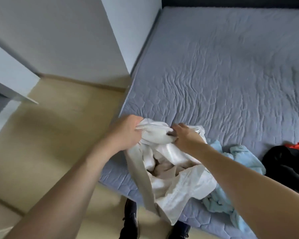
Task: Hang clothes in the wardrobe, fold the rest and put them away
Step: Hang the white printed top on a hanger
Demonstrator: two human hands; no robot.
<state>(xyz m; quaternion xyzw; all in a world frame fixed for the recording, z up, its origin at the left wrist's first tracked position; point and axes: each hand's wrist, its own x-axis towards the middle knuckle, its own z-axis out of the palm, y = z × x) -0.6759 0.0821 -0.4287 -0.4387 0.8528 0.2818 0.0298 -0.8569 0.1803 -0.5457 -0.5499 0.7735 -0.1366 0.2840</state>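
white garment bunched over the bed point(231, 66) edge
my left hand point(126, 131) and right hand point(185, 137) both grip the white garment point(162, 135), maybe a shirt.

- No readable text, label, brand, number or sign is showing anywhere in the view.
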